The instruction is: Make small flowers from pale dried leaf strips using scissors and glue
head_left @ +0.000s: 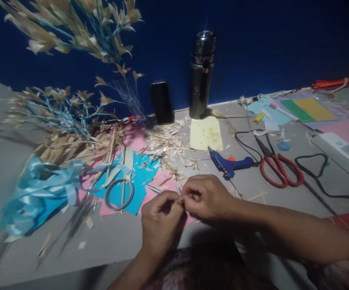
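My left hand (161,220) and my right hand (206,198) meet over the front of the table, with thumbs and forefingers pinched together at the fingertips. A tiny pale thing shows between them, too small to name. Beneath the hands lies pink paper (165,182). To the left, a roll of tape (106,197) rests on blue paper (136,201) scattered with scraps. Beyond my right hand lies a blue glue gun (231,164) with its nozzle pointing up and left. Red-handled scissors (278,171) lie farther right, near a black cord (319,177).
Light-blue ribbon (41,189) and thin wires (79,213) lie left. Dried husks (68,147) and shavings (168,141) cover the back. A phone (161,102), a flask (203,76) and husk flowers (74,28) stand by the wall. Yellow paper (206,133) lies before the flask.
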Demonstrator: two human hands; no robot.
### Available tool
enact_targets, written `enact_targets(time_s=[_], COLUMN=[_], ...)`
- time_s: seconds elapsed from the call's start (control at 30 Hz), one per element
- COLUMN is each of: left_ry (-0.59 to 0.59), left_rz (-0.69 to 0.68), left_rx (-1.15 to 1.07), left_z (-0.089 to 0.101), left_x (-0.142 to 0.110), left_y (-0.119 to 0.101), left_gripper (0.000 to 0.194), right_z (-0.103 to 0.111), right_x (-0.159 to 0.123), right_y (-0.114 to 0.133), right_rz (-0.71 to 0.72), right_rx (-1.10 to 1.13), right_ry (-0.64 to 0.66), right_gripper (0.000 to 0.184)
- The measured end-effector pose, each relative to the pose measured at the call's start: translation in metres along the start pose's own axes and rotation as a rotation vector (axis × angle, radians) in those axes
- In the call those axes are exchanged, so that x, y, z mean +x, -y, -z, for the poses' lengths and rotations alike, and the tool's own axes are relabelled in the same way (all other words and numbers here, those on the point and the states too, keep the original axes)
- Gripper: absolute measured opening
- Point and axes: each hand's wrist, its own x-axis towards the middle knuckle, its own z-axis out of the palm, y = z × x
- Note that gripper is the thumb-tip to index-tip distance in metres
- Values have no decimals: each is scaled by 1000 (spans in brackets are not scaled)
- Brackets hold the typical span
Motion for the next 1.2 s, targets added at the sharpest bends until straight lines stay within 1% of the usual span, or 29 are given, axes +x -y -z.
enact_targets(time_s=[0.07,0.23,0.3,0.37,0.47,0.53,0.6,0.67,0.73,0.83,0.9,1.0,1.2], left_ry=[0,12,37,67,81,75,65,69,95,123,113,97,113], left_rz=[11,59,89,121,149,148,144,149,173,232,255,260,241], left_rx=[-6,-82,-120,-155,-197,-206,-200,-212,-281,-424,-472,-468,-430], left_z=[-1,-1,1,2,5,6,6,5,3,1,0,0,0], left_x=[0,2,2,2,3,3,3,3,3,2,2,2,1], left_y=[1,0,-1,-3,-6,-8,-9,-9,-6,0,3,3,2], left_gripper=[13,13,15,17,17,16,16,15,14,13,14,15,14], right_z=[1,7,9,12,14,13,11,10,10,13,14,14,9], right_x=[0,4,6,7,6,5,3,3,3,4,5,3,0], right_y=[1,4,5,4,1,-1,-4,-5,-6,-4,-3,-4,-6], right_rz=[-38,-230,-241,-178,-1,98,150,169,164,146,155,181,183], right_rx=[43,148,147,128,74,16,-46,-86,-92,-82,-96,-133,-156], right_ry=[10,90,132,186,248,246,217,194,197,239,259,242,176], right_gripper=[13,14,15,15,17,18,16,13,13,15,15,13,12])
